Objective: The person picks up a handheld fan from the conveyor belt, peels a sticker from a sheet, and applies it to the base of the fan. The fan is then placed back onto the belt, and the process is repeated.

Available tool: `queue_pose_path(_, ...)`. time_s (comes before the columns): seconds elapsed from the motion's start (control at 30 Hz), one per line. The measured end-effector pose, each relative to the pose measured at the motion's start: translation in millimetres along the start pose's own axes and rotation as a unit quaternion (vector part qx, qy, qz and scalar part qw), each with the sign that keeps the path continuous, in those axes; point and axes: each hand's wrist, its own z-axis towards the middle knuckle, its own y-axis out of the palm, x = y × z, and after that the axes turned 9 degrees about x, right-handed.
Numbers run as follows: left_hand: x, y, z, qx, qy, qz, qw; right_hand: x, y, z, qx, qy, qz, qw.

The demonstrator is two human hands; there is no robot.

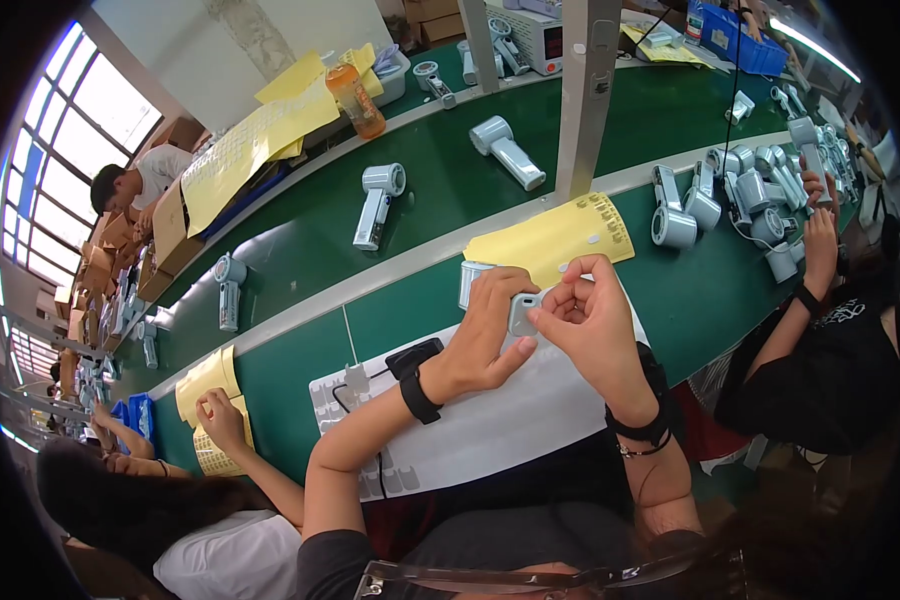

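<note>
Glasses [460, 575], hands [480, 330] at device [523, 315], yellow sticker sheet [535, 248]

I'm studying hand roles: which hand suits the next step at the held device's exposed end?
Probably the right hand: its fingers are pinched at the end of the pale device, while the left hand grips it.

One fisheye view looks down and ahead from head height (its rim bends straight edges), close above the left hand [482, 335] and right hand [598, 335], the bench [440, 185] stretching beyond.
</note>
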Motion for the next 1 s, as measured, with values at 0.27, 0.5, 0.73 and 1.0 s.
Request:
queue_pose_path(0.27,-3.4,-0.6,-4.5,-0.003,-0.023,0.015,1.0,-4.2,-0.1,-0.2,-0.007,-0.01,-0.067,0.998)
queue_pose_path(0.5,-7.4,1.6,-2.4,-0.01,-0.008,-0.006,1.0,18.2,-16.0,22.3,-0.148,0.124,0.12,0.974)
queue_pose_path(0.73,-9.8,2.5,-1.5,-0.016,-0.018,0.001,1.0,22.3,-8.5,20.0,-0.145,0.093,0.112,0.979)
queue_pose_path(1.0,-2.5,-53.6,27.0,-0.124,0.094,0.142,0.978,30.7,-21.1,15.8,-0.081,0.189,0.215,0.955)
